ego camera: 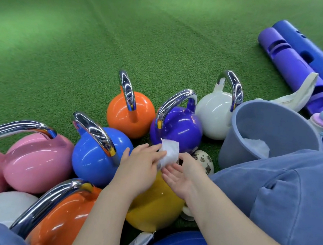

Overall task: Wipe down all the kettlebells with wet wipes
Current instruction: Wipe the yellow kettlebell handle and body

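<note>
Hands over yellow kettlebell (153,208): left hand (138,167) fingertips pinching wet wipe (169,153), right hand (181,176) palm-up, fingers relaxed.

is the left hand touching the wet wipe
Touching. The head view shows the left hand with its fingertips on the lower edge of the white wet wipe, no gap between them.

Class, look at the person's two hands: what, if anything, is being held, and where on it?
A white wet wipe. The left hand pinches its lower left edge; the right hand lies palm-up under its bottom.
</note>
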`<state>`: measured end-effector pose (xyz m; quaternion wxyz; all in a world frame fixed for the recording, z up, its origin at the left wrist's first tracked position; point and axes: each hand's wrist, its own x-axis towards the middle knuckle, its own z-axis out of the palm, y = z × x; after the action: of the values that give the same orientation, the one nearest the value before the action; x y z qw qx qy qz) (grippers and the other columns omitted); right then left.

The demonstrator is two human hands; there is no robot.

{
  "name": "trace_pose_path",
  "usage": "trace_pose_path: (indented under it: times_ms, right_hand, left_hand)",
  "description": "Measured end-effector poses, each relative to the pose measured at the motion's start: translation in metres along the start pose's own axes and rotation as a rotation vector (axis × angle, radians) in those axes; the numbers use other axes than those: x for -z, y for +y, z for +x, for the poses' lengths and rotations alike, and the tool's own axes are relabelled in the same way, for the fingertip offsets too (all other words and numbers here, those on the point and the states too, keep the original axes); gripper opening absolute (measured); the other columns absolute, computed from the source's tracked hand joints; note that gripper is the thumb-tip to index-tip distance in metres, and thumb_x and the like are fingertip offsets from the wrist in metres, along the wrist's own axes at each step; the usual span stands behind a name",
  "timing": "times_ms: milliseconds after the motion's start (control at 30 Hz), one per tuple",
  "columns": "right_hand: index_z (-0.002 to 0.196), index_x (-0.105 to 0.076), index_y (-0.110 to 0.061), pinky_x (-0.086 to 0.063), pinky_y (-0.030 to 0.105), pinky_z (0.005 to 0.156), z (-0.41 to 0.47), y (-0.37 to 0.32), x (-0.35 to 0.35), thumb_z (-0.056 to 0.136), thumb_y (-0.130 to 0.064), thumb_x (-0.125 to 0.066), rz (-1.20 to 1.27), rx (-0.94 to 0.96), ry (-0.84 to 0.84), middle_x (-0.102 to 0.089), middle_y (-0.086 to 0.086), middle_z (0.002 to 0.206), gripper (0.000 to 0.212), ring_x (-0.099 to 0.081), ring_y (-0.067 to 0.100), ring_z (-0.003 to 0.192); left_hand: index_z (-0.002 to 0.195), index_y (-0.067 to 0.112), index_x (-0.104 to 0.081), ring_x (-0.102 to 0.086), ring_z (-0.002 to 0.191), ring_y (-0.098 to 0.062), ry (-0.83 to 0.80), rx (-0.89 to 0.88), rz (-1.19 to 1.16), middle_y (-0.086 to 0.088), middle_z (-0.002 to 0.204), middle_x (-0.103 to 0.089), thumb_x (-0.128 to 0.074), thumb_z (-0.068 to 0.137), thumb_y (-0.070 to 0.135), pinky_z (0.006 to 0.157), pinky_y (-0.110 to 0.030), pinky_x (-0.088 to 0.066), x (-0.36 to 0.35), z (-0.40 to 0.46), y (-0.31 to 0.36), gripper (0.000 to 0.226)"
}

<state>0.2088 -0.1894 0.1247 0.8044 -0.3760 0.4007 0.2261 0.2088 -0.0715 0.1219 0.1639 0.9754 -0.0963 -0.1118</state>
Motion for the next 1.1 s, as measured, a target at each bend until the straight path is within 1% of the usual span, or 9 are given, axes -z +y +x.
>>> trace_pose_path:
  times_ms: [67,233,467,600,700,800,900,1000,1100]
  right_hand:
    - [0.122,-0.051,0.002,-0.042,0.035,0.099,0.005,0.000,0.001,0.098,-0.034,-0.041,0.014,-0.114,-0.088,-0.059,0.016,0.122,0.044,-0.054,0.028,0.117]
    - [0.094,-0.056,-0.006,-0.043,0.036,0.057,0.018,-0.011,-0.012,0.098,-0.046,-0.034,-0.025,-0.241,-0.157,-0.058,0.012,0.079,0.045,-0.055,0.023,0.071]
    - [0.095,-0.061,-0.002,-0.052,0.035,0.064,0.033,-0.019,-0.017,0.091,-0.037,-0.055,0.361,-0.389,-0.127,-0.069,0.004,0.094,0.036,-0.063,0.022,0.071]
    - [0.098,-0.057,-0.006,-0.047,0.034,0.054,0.041,-0.011,-0.021,0.091,-0.055,-0.044,0.353,-0.290,-0.039,-0.061,0.008,0.077,0.052,-0.057,0.022,0.063]
    - [0.115,-0.054,-0.002,-0.055,0.035,0.070,0.036,-0.016,-0.021,0.093,-0.046,-0.034,0.327,-0.241,-0.056,-0.067,0.016,0.100,0.053,-0.067,0.028,0.086]
    - [0.138,-0.036,-0.001,-0.037,0.037,0.107,0.019,-0.015,-0.021,0.098,-0.025,-0.028,0.212,-0.106,-0.066,-0.045,0.018,0.140,0.048,-0.045,0.031,0.128]
    - [0.141,-0.032,-0.002,-0.029,0.037,0.109,0.011,-0.005,-0.017,0.100,-0.019,-0.025,0.188,-0.045,-0.083,-0.038,0.011,0.147,0.045,-0.035,0.026,0.136]
    - [0.121,-0.051,-0.003,-0.043,0.039,0.096,0.015,-0.004,-0.015,0.099,-0.025,-0.040,0.280,-0.161,-0.042,-0.058,0.010,0.120,0.033,-0.054,0.025,0.118]
    - [0.091,-0.059,-0.004,-0.054,0.036,0.058,0.027,-0.002,-0.019,0.095,-0.036,-0.049,0.299,-0.197,-0.076,-0.067,0.013,0.077,0.034,-0.066,0.027,0.066]
  left_hand:
    - [0.133,0.039,-0.045,-0.025,0.136,-0.010,0.034,-0.026,0.027,0.023,0.145,-0.033,-0.035,0.094,0.015,0.112,-0.048,-0.016,-0.001,-0.002,0.004,0.046]
    - [0.120,0.038,-0.059,-0.041,0.124,-0.011,0.085,-0.095,-0.053,0.021,0.132,-0.050,-0.037,0.088,0.010,0.110,-0.047,-0.021,-0.002,-0.004,0.009,0.047]
    - [0.114,0.023,-0.064,-0.048,0.119,-0.012,0.237,0.151,-0.468,0.006,0.124,-0.055,-0.039,0.093,0.002,0.090,-0.016,-0.032,0.011,-0.014,-0.023,0.039]
    - [0.115,0.025,-0.062,-0.047,0.119,-0.013,0.233,0.221,-0.573,0.004,0.127,-0.055,-0.038,0.096,0.005,0.089,-0.021,-0.033,0.010,-0.019,-0.035,0.037]
    - [0.113,0.027,-0.062,-0.049,0.112,-0.009,0.234,0.225,-0.606,0.005,0.127,-0.056,-0.038,0.096,0.006,0.087,-0.022,-0.033,0.009,-0.021,-0.041,0.037]
    - [0.112,0.029,-0.062,-0.053,0.091,-0.002,0.245,0.230,-0.620,0.005,0.123,-0.058,-0.038,0.097,0.005,0.080,-0.020,-0.038,0.009,-0.023,-0.046,0.037]
    - [0.112,0.028,-0.062,-0.053,0.080,0.001,0.236,0.243,-0.642,0.005,0.118,-0.060,-0.038,0.096,0.005,0.071,-0.016,-0.042,0.008,-0.023,-0.049,0.036]
    - [0.108,0.029,-0.062,-0.053,0.094,-0.004,0.189,0.238,-0.657,0.009,0.111,-0.060,-0.044,0.095,0.008,0.080,-0.019,-0.037,0.010,-0.024,-0.048,0.030]
    - [0.098,0.031,-0.062,-0.053,0.087,0.003,0.143,0.235,-0.655,0.015,0.099,-0.061,-0.052,0.093,0.014,0.081,-0.022,-0.039,0.011,-0.024,-0.048,0.021]
